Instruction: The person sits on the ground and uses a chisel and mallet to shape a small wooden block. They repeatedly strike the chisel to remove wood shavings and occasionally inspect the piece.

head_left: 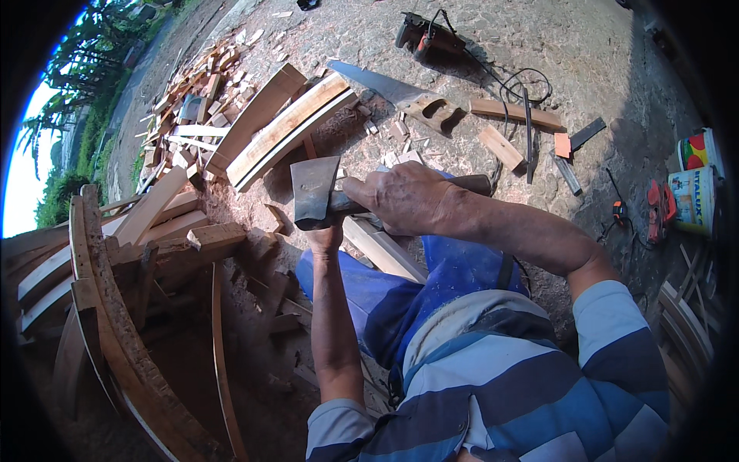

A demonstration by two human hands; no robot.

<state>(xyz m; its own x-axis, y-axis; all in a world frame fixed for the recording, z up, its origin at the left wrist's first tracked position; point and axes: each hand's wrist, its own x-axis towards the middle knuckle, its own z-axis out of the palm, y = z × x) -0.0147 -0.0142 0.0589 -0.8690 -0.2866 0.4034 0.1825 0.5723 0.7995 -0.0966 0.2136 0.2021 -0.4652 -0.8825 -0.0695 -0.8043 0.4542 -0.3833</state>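
My right hand (408, 196) was wrapped around the handle of a hatchet (314, 189), its fingers curled in close to the metal head while the rest of the handle stuck out past my wrist. The hatchet hung in front of me, above my blue trousers (469, 266), its broad blade turned toward the left. My left hand (327, 238) was up beneath the head, mostly covered by it, so I cannot tell how far its fingers were open or what they gripped. Below my hands, a pale plank (389, 254) lay between my legs. Beyond, a handsaw (373, 82) rested on the ground, with a corded power tool (431, 38) farther off. To my left stood a curved timber (127, 331), and past it spread a heap of offcuts (212, 88).
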